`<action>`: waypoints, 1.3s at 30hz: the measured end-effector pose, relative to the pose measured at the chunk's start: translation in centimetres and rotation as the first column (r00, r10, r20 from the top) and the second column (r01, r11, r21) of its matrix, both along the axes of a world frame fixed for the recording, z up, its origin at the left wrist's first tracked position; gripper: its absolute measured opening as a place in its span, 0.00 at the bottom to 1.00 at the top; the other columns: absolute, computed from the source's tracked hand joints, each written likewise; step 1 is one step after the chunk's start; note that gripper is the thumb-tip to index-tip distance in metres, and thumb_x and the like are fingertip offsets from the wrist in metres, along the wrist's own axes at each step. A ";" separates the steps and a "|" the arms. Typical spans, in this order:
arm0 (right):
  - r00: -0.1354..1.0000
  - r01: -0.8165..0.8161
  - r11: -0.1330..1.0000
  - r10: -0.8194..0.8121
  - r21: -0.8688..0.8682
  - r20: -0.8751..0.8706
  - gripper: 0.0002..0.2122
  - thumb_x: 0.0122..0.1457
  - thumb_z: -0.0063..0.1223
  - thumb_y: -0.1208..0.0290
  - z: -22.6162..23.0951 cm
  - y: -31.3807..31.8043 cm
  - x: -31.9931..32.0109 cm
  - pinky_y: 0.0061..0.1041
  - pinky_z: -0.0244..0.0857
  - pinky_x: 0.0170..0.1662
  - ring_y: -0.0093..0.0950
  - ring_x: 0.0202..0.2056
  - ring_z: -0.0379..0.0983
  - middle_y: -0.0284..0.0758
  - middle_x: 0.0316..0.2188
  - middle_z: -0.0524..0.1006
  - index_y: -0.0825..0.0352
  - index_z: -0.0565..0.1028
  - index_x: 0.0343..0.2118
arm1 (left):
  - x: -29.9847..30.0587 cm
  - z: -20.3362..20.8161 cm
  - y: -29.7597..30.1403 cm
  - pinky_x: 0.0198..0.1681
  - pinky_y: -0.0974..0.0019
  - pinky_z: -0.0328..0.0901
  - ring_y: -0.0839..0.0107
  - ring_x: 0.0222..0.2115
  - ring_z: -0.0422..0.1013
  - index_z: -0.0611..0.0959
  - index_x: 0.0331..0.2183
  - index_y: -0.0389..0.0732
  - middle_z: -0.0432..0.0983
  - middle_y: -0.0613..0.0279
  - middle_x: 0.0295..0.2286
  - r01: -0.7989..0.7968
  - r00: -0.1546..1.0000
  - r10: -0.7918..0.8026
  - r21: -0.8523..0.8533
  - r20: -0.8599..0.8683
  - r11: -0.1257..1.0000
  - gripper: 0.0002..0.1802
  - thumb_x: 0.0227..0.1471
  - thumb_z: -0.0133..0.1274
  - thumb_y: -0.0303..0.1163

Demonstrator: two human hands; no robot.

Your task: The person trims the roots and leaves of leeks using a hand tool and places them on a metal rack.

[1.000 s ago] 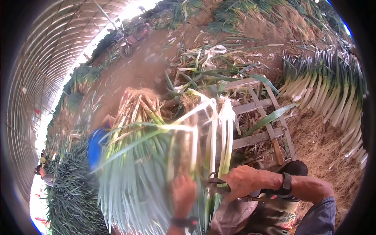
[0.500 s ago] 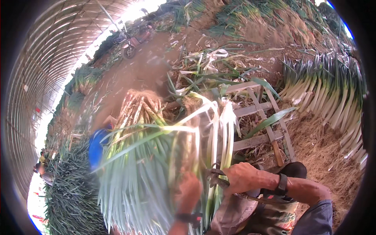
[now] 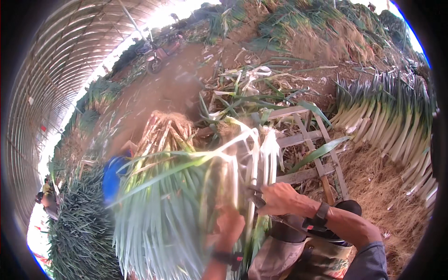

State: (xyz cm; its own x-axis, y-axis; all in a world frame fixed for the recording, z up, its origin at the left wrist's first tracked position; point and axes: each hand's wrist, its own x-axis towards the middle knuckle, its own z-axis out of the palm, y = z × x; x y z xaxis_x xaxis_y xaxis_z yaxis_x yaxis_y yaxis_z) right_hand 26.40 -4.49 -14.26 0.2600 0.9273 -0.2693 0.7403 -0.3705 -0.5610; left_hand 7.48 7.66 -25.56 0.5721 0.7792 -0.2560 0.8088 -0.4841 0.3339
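My left hand (image 3: 229, 226), slightly blurred, is closed around an unpeeled green onion (image 3: 224, 179) whose brown stem rises above it. In my right hand (image 3: 278, 198) is a dark metal hand tool (image 3: 257, 198); my fingers partly hide it, and its exact kind does not show. Peeled green onions (image 3: 268, 156) with bright white stems stand just beyond the tool. Left of my left hand, a large bundle of green onions (image 3: 156, 214) lies with brown roots facing away and leaves toward me. One bent onion leaf (image 3: 170, 173) crosses the bundle.
A wooden slatted frame (image 3: 305, 136) stands ahead right, with stripped leaves (image 3: 242, 86) beyond it. Cleaned green onions (image 3: 392, 112) lie in a row at right, beside fibrous roots (image 3: 373, 186). A blue object (image 3: 112, 182) and another leafy pile (image 3: 81, 228) are left.
My right hand and the tool have shifted slightly up and left in the picture. My left hand stays low at the unpeeled stem. The whole view has tilted a little.
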 end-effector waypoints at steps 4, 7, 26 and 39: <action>0.998 0.056 0.997 -0.055 0.046 -0.028 0.27 0.40 0.61 0.53 -1.2 1.7 1.0 0.44 0.71 0.37 0.50 0.31 0.78 0.52 0.26 0.78 0.74 0.76 0.37 | 0.6 0.2 0.2 0.48 0.46 0.67 0.41 0.45 0.72 0.71 0.50 0.32 0.72 0.34 0.44 -0.050 0.998 0.049 -0.006 -0.041 0.999 0.30 0.43 0.54 0.32; 0.997 0.075 0.994 -0.072 0.081 -0.032 0.30 0.39 0.61 0.55 -2.7 3.0 1.8 0.44 0.72 0.37 0.49 0.30 0.77 0.51 0.26 0.79 0.71 0.75 0.45 | 0.5 -0.1 0.7 0.45 0.48 0.69 0.42 0.41 0.74 0.73 0.49 0.33 0.75 0.38 0.40 -0.098 0.995 0.094 -0.097 -0.044 0.991 0.30 0.41 0.56 0.33; 0.973 0.064 0.989 -0.032 0.135 -0.228 0.25 0.44 0.65 0.55 2.0 -4.7 0.2 0.39 0.71 0.33 0.45 0.27 0.77 0.46 0.19 0.77 0.73 0.75 0.37 | 1.3 5.2 7.8 0.37 0.67 0.71 0.70 0.31 0.77 0.75 0.50 0.30 0.80 0.55 0.34 0.174 0.916 -0.033 -0.324 0.399 0.930 0.30 0.47 0.58 0.35; 0.987 0.032 0.975 0.003 0.218 -0.159 0.21 0.50 0.57 0.56 1.2 -5.6 0.1 0.45 0.72 0.33 0.50 0.28 0.77 0.49 0.23 0.78 0.68 0.76 0.41 | -5.1 1.8 2.3 0.32 0.56 0.72 0.55 0.27 0.78 0.74 0.53 0.40 0.80 0.46 0.31 0.130 0.964 -0.032 -0.362 0.264 0.923 0.25 0.53 0.55 0.36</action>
State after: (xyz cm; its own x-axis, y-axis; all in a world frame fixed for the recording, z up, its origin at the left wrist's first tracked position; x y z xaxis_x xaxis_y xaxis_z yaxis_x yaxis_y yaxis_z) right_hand 26.50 -10.13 -13.01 0.2449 0.9645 -0.0987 0.6315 -0.2360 -0.7386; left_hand 2.39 9.97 -23.76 0.7120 0.6026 -0.3604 0.6396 -0.3449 0.6870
